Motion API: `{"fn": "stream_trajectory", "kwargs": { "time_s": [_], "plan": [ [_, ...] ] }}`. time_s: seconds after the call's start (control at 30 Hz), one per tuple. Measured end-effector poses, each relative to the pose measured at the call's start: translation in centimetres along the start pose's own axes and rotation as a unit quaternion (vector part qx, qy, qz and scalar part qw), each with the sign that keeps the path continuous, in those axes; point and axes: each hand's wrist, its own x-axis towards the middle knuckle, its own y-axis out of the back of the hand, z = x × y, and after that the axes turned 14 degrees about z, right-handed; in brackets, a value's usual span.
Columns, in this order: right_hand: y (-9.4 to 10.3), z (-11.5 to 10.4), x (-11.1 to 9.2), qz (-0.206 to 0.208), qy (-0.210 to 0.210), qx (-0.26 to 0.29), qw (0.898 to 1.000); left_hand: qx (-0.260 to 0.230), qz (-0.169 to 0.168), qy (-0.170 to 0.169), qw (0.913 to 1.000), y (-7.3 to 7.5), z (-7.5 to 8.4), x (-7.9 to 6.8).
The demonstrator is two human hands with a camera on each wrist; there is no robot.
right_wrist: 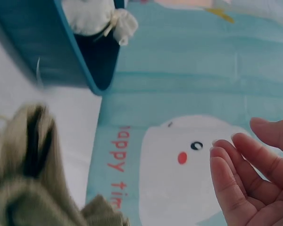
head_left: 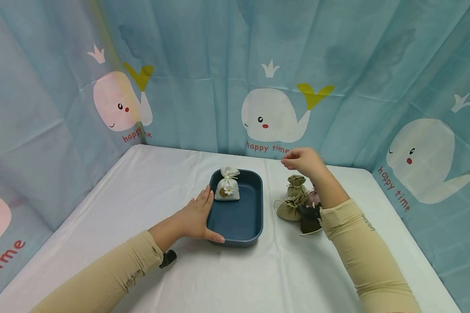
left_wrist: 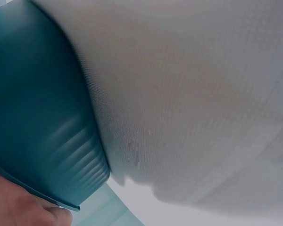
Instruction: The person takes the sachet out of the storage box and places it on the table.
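Observation:
A dark blue rectangular bin (head_left: 243,219) stands on the white cloth. Inside it, toward the far left corner, sits a small white drawstring pouch (head_left: 228,191) with a white flower on its front. My left hand (head_left: 197,215) rests spread along the bin's left rim, thumb at the near corner. Above the table to the right, my right hand (head_left: 302,161) is raised, and its loosely bent fingers (right_wrist: 228,188) hold nothing. Below it are olive drawstring pouches (head_left: 290,209), a pinkish pouch (head_left: 313,198) partly behind the forearm, and a dark brown pouch (head_left: 309,219).
A short black object (head_left: 167,258) lies beside my left wrist, partly hidden by the sleeve. Light blue curtains (head_left: 227,108) with whale prints hang behind and along the sides of the white-covered table (head_left: 219,282).

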Motion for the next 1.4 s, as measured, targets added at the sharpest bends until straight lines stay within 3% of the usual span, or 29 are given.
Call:
{"fn": "stream_trajectory", "kwargs": {
  "time_s": [0.4,0.67,1.03,1.4],
  "plan": [
    [-4.1,-2.0,0.9,-0.03,0.03,0.003,0.999,0.004,0.002,0.002,1.0,-0.2,-0.1,0.0],
    [-6.4,-2.7,1.5,-0.04,-0.005,0.009,0.999,0.003,0.0,0.0,1.0,-0.4,-0.1,0.1],
    [-9.8,-3.2,2.3,-0.051,-0.033,0.056,0.997,-0.001,-0.002,0.006,1.0,-0.2,-0.1,0.2],
    [-11.2,-3.4,3.4,-0.038,-0.078,0.058,0.995,-0.001,-0.004,0.002,1.0,0.1,0.0,0.0]
  ]
}}
